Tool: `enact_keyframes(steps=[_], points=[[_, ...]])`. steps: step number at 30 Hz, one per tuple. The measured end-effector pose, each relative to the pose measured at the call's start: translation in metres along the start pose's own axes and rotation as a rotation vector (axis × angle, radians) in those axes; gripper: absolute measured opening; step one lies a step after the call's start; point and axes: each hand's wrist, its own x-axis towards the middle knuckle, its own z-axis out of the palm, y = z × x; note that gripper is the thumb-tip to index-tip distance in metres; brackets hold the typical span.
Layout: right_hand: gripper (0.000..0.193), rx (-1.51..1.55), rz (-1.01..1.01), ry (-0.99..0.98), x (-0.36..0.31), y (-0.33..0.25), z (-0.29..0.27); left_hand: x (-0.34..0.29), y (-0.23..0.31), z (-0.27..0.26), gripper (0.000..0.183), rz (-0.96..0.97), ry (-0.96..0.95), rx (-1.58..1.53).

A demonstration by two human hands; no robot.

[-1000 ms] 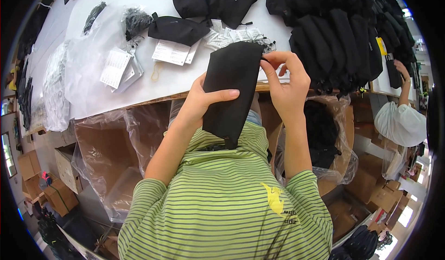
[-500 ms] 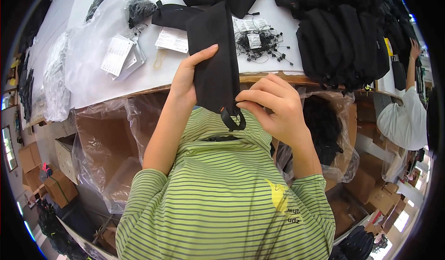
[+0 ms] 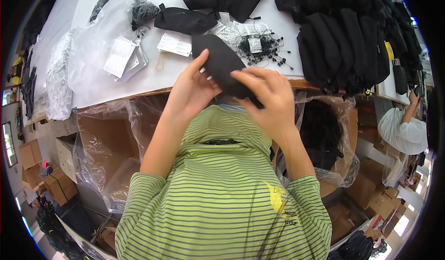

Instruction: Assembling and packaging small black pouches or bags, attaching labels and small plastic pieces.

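A black fabric pouch (image 3: 221, 61) is tilted between my two hands over the near edge of the table. My left hand (image 3: 187, 91) grips its left side, thumb on the upper face and fingers underneath. My right hand (image 3: 273, 98) holds the lower right end, fingers laid over the fabric, slightly blurred. The pouch's strap loop is hidden. Just beyond it lie a tangle of black tag strings (image 3: 266, 46) with white labels and a stack of white printed cards (image 3: 174, 44). Another black pouch (image 3: 185, 21) lies behind the cards.
More black pouches (image 3: 250, 0) lie at the back, with a big pile of them (image 3: 343, 51) on the right. Clear plastic wrap (image 3: 58, 75) and loose cards (image 3: 121, 56) cover the left. Plastic-lined boxes (image 3: 109, 144) stand under the table edge. A co-worker (image 3: 401, 130) is at far right.
The pouch has turned from upright to slanted and lowered, uncovering the table behind it. My right hand has shifted from its strap end onto the fabric, and the strap loop has gone from sight.
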Motion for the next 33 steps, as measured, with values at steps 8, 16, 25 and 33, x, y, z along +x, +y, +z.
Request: enact_keyframes(steps=[8,16,25,33], points=[[0.049,0.993,0.466,0.182,-0.010,0.021,-0.005,-0.008,0.021,-0.015,0.050,0.820,0.031,1.105],[0.019,0.448,0.229,0.211,-0.010,0.034,-0.007,-0.006,0.008,-0.020,0.019,0.774,-0.111,1.137],[0.015,0.562,0.316,-0.012,-0.012,0.043,-0.025,-0.001,0.005,-0.026,0.010,0.718,-0.078,1.104],[0.016,-0.046,0.250,0.648,-0.010,0.075,-0.123,0.010,0.030,-0.036,0.031,0.741,0.028,1.199]])
